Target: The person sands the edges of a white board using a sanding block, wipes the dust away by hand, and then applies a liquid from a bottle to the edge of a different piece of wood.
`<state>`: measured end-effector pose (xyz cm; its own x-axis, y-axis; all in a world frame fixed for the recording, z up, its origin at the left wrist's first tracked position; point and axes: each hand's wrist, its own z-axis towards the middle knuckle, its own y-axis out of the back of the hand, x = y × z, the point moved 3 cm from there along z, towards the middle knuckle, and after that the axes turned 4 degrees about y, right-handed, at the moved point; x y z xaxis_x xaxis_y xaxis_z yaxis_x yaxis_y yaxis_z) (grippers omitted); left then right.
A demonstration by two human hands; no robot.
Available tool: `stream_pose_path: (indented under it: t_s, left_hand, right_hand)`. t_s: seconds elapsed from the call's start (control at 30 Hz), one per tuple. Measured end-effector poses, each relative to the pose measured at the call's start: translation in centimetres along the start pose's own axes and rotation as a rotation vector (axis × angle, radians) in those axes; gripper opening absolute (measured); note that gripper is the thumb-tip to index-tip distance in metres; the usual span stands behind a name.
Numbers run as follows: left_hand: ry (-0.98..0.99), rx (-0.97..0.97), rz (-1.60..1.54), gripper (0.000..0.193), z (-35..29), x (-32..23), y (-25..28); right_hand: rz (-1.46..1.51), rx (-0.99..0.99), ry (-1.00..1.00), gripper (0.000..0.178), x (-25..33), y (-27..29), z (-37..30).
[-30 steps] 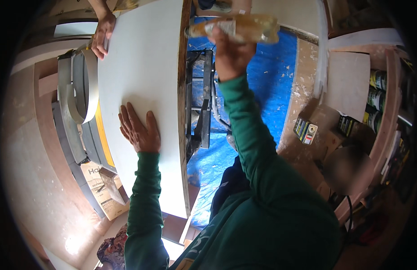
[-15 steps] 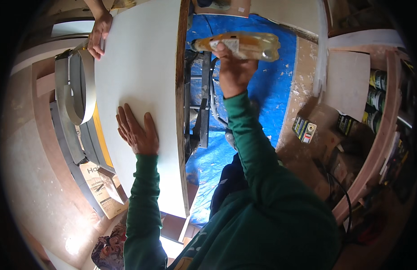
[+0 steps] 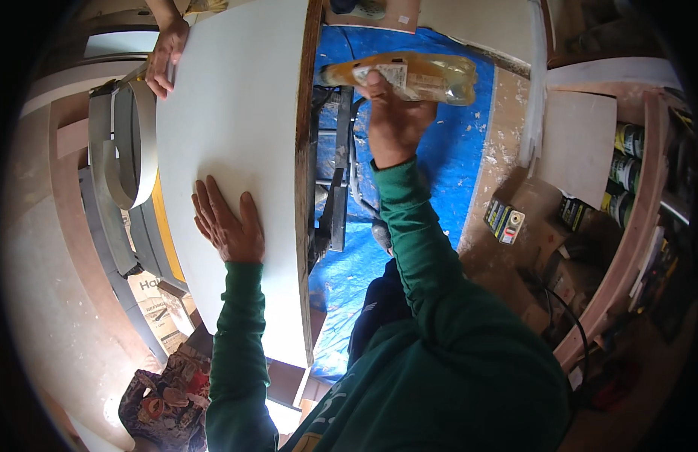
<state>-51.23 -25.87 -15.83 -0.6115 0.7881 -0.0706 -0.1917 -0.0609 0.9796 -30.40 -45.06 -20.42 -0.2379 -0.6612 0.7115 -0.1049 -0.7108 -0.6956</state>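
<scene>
My left hand (image 3: pixel 230 226) lies flat on a large white board (image 3: pixel 232 135), fingers spread. The board's right edge (image 3: pixel 307 128) is brown and rough. Gripped in my right hand (image 3: pixel 396 124) is a clear plastic bottle (image 3: pixel 439 79), held nearly level with amber liquid inside. Its narrow end points left at the board's edge; whether it touches the edge I cannot tell. Another person's hand (image 3: pixel 167 60) rests at the board's far left edge. A pale curled strip (image 3: pixel 147 151) hangs beside the board's left side.
A blue tarp (image 3: pixel 439 166) covers the floor to the right, with a black metal stand (image 3: pixel 338 203) beside the board. A cardboard box (image 3: pixel 157 309) is at the left. Several cans (image 3: pixel 627 166) stand on a shelf at the far right. Patterned cloth (image 3: pixel 168 407) shows at lower left.
The bottle in my right hand has shifted slightly to the right. My left hand stays flat on the board. More of the patterned cloth shows at lower left.
</scene>
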Motion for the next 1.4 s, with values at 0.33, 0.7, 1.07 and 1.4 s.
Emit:
stream_pose_path:
  t_s: [0.33, 0.7, 1.07, 1.4]
  left_hand:
    - [-0.044, -0.008, 0.036, 0.063, 0.0, -0.5, 0.0]
    - [0.036, 0.059, -0.034, 0.067, 0.5, -0.5, -0.2]
    - [0.056, 0.082, -0.070, 0.069, 0.8, -1.1, 0.0]
    - [0.085, 0.083, -0.086, 0.071, 0.3, -0.3, 0.2]
  right_hand:
    - [-0.259, 0.089, -0.134, 0.049, 2.8, 1.4, -7.1]
    - [-0.211, 0.109, -0.242, 0.039, 0.9, 1.6, -4.8]
    - [-0.201, 0.015, -0.049, 0.014, -0.6, -0.4, -1.0]
    - [-0.252, 0.063, -0.067, 0.020, 3.6, -1.3, -5.4]
